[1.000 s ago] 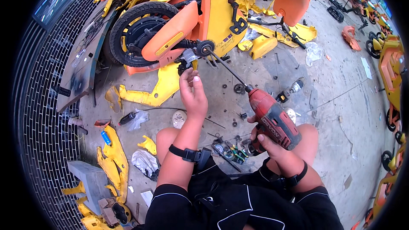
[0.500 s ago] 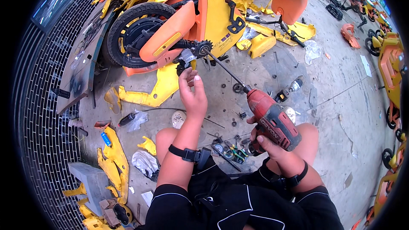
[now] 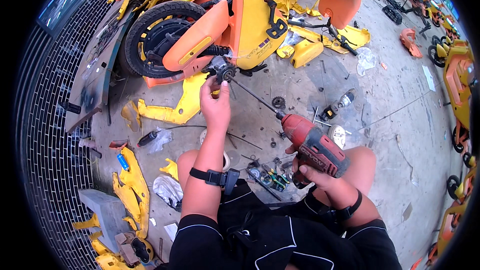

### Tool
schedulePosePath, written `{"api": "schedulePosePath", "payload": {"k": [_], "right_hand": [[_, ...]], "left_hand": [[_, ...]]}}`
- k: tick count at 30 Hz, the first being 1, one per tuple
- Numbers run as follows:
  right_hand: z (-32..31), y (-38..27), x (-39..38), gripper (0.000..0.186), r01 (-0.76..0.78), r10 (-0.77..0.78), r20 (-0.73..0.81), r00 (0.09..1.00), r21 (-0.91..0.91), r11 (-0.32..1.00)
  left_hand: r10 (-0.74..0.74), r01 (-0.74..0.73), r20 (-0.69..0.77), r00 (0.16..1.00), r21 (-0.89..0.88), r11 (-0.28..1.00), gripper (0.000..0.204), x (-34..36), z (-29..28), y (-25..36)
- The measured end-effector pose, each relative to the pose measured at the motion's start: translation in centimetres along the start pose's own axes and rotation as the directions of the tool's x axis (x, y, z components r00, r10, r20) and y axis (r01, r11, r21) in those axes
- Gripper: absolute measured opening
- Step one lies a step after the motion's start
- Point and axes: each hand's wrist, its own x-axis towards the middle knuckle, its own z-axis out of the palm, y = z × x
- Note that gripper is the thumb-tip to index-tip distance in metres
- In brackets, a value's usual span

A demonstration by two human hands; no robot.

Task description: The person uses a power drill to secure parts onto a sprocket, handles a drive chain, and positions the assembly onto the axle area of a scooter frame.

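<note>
My right hand (image 3: 316, 176) grips a red and black power driver (image 3: 312, 145), which points up and left. Its long thin bit (image 3: 255, 94) reaches a round dark metal hub (image 3: 226, 73) below the bike's frame. My left hand (image 3: 216, 106) is at the hub's lower edge, thumb and fingers closed about it; the fingertips are partly hidden. Beyond lies the orange and yellow bike (image 3: 252, 25) on its side, with its black-tyred wheel (image 3: 162, 40) at the left.
A toothed sprocket (image 3: 278, 102), a second power tool (image 3: 340, 104) and small pliers (image 3: 276, 180) lie on the concrete floor. Yellow panels (image 3: 132, 185) are scattered at left near a brick wall (image 3: 52, 135). More orange and yellow bikes (image 3: 457, 85) line the right side.
My left hand has risen from below to the hub, closing on it. The hub sits lower and further left. The driver in my right hand has shifted slightly down and left.
</note>
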Motion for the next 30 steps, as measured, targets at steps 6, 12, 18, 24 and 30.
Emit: {"api": "schedulePosePath", "payload": {"k": [6,12,18,24,30], "right_hand": [[-0.3,-0.1,-0.3,0.054,-0.055,0.054,0.013,0.998,0.033,0.998],[-0.6,0.3,-0.1,0.055,-0.02,0.017,0.056,0.998,0.048,0.999],[-0.4,0.4,-0.1,0.055,-0.024,0.023,0.09,0.996,0.007,1.0],[0.0,0.6,0.3,0.056,-0.051,0.047,0.091,0.995,0.043,0.998],[-1.6,0.7,0.9,0.066,-0.078,0.084,0.137,0.987,-0.044,0.996]], "left_hand": [[-0.062,0.062,0.006,0.998,0.041,0.997,0.035,-0.1,-0.7,-0.4],[0.025,-0.024,-0.059,0.998,0.022,0.999,0.031,0.1,-1.4,-1.2],[-0.078,0.074,-0.028,0.997,-0.121,0.99,0.034,0.4,-2.1,-0.5],[-0.152,0.15,-0.005,0.988,-0.111,0.982,0.039,0.9,-2.3,-2.4],[-0.125,0.126,0.134,0.983,-0.004,0.992,0.047,2.0,-2.3,-5.3]]}}
